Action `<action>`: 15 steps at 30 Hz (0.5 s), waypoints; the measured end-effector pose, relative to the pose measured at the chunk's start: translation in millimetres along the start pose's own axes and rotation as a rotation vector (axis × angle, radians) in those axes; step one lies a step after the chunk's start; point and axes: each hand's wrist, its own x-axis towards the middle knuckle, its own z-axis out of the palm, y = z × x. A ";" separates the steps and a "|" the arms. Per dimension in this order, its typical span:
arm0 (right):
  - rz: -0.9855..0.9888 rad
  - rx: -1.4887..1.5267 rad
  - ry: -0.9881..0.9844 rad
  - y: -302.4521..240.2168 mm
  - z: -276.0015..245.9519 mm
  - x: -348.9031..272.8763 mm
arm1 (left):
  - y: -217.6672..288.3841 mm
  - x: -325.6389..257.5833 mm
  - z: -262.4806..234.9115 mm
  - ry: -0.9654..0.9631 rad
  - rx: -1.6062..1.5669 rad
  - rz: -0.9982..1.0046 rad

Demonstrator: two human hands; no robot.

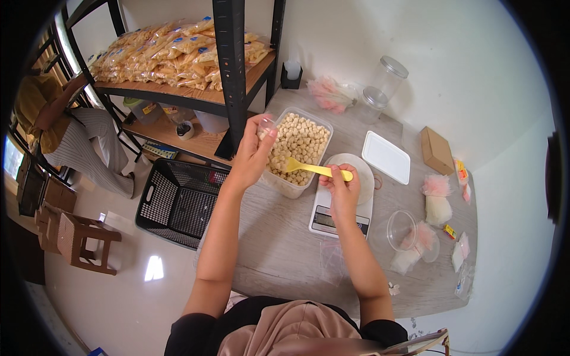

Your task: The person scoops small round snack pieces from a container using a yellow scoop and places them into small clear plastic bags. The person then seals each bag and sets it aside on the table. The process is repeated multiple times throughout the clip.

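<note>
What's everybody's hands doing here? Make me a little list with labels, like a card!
Left hand: left hand holds a small clear bag over the tub
Right hand: right hand holds a yellow scoop, its end in the tub
Tub: clear tub full of pale round snacks
Under right hand: white scale with a round plate
Table: grey table
Nearby: white lid, black basket

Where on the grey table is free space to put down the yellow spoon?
Bare grey wooden table lies near the front edge, left of the white digital scale. A smaller patch lies between the white rectangular lid and the brown cardboard box. The right end is crowded with pink-and-white packets.
</note>
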 end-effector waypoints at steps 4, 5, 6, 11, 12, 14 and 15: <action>-0.048 0.004 0.019 -7.6 -7.9 8.4 | -0.6 -2.2 3.1 -0.099 0.037 0.026; -0.061 0.011 0.031 -10.2 -9.7 10.4 | -0.6 -2.2 3.5 -0.106 0.059 0.035; -0.074 0.017 0.044 -13.3 -11.2 12.5 | -0.5 -1.9 3.7 -0.114 0.082 0.045; -0.205 0.068 0.078 -42.9 -13.9 29.3 | 1.6 -1.8 4.3 -0.132 0.166 0.097; -0.226 0.056 0.060 -50.4 -12.6 32.8 | 2.4 -1.7 4.4 -0.144 0.182 0.093; -0.274 0.038 0.015 -65.8 -9.0 37.7 | 4.6 -2.4 4.8 -0.179 0.203 0.065; -0.279 0.033 -0.010 -72.4 -5.6 39.5 | 5.7 -2.8 5.0 -0.196 0.213 0.051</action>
